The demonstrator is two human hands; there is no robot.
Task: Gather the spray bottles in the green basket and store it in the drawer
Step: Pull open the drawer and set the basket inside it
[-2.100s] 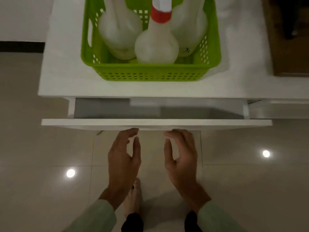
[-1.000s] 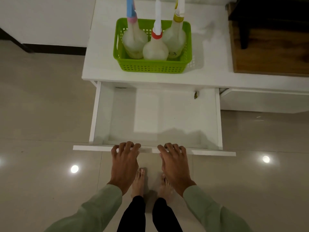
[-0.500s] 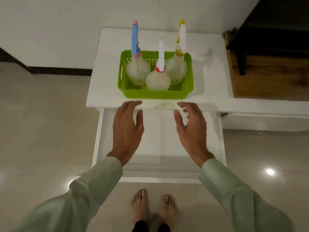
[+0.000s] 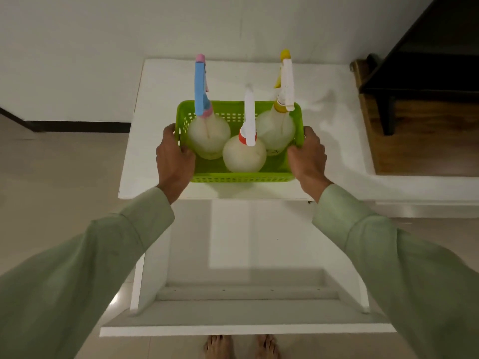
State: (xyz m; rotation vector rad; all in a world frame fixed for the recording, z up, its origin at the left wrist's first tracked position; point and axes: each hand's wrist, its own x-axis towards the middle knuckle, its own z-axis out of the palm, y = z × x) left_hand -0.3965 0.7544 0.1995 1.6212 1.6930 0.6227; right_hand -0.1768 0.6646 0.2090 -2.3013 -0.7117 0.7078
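Three spray bottles (blue-topped, red-collared, yellow-topped) stand upright in one green basket on the white desk. The left hand and right hand clasp its two short ends, fingers wrapped over the rim. One drawer lies open below.

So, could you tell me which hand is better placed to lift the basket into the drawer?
Neither alone: the left hand and right hand grip opposite ends of the basket.
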